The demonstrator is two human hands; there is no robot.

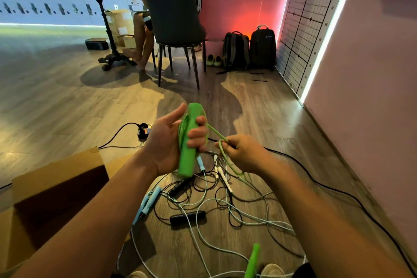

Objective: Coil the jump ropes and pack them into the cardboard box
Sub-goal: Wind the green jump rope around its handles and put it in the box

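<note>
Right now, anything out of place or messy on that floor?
Yes. The ropes on the floor lie in one tangle beside the box, cords crossing each other. One green handle lies apart near the feet; the left hand grips the other handle, the right hand pinches the green cord.

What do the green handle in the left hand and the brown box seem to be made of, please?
The thick green jump-rope handle looks like matte foam or soft rubber: it shows no glare. The open brown box looks like plain cardboard: dull surface, stiff folded flaps.
</note>
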